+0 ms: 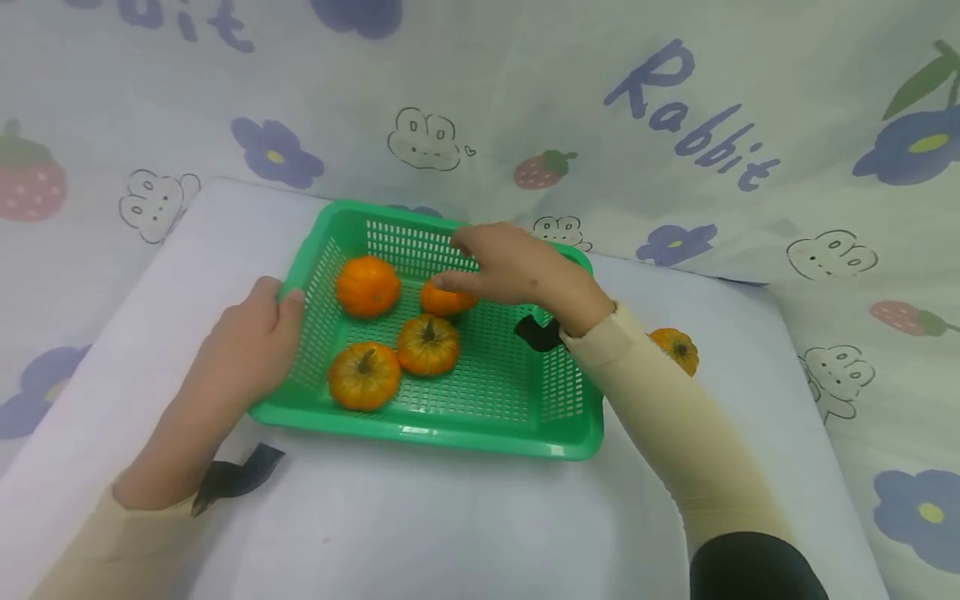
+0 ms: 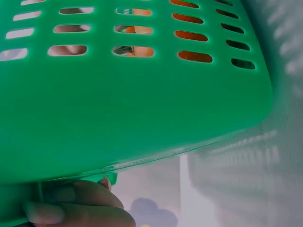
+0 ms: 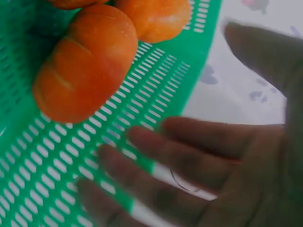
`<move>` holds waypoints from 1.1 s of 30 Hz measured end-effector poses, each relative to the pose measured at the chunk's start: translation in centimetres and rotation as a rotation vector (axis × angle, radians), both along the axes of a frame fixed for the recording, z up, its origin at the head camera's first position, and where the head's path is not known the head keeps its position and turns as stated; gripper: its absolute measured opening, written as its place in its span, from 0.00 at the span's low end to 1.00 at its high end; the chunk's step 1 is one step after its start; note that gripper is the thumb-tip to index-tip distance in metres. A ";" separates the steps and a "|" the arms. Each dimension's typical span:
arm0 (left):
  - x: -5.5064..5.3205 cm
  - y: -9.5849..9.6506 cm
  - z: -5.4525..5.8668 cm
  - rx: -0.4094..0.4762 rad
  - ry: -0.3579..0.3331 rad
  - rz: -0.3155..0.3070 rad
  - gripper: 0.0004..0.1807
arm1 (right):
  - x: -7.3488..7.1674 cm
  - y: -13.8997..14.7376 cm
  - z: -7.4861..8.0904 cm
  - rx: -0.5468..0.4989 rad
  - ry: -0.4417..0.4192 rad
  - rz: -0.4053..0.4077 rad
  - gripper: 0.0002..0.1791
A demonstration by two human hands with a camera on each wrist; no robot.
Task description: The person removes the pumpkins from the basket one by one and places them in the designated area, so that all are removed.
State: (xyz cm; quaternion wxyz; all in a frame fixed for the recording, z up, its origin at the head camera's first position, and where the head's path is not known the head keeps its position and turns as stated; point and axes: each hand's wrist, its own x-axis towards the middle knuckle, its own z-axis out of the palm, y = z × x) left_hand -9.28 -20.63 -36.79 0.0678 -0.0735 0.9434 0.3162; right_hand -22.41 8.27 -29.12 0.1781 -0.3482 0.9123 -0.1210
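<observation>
A green plastic basket stands on the white table with several small orange pumpkins in its left half. My left hand grips the basket's left rim, thumb on top; the left wrist view shows its fingers curled under that rim. Over the far side of the basket, my right hand reaches in with fingers spread and nothing held. It partly covers one pumpkin in the head view. In the right wrist view its straight fingers lie beside the basket wall, apart from the nearest pumpkin.
Outside the basket, to its right, another pumpkin sits on the table, partly behind my right sleeve. A printed cloth with rabbits and flowers hangs along the back. Dark straps hang at the wrists.
</observation>
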 end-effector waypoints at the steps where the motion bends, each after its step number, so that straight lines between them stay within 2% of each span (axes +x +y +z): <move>1: 0.0 0.1 0.0 0.000 -0.001 -0.002 0.37 | -0.4 -0.3 -0.4 0.031 -0.033 -0.009 0.38; 5: -0.1 0.4 0.2 0.011 -0.008 -0.013 0.35 | -1.5 -0.8 -2.0 0.096 -0.144 -0.026 0.42; 8: -0.2 0.6 0.6 0.016 -0.002 -0.017 0.35 | -1.6 -0.9 -2.8 0.079 -0.162 -0.022 0.44; 13: -0.1 0.3 0.8 0.017 0.001 -0.012 0.35 | -1.4 -1.6 -3.7 0.091 -0.101 0.009 0.45; 19: 0.0 0.0 0.4 0.030 0.006 0.001 0.35 | -1.3 -2.2 -4.3 0.127 -0.011 0.033 0.26; 23: 0.0 0.0 0.2 0.043 0.011 0.010 0.34 | -1.3 -2.2 -4.6 0.108 0.019 0.045 0.22; 29: -0.1 0.1 0.1 0.049 0.007 0.006 0.34 | -1.4 -1.9 -4.8 0.011 0.020 0.049 0.21; 33: -0.1 0.1 0.1 0.049 0.011 0.006 0.34 | -1.6 -1.9 -5.0 -0.027 -0.021 0.059 0.17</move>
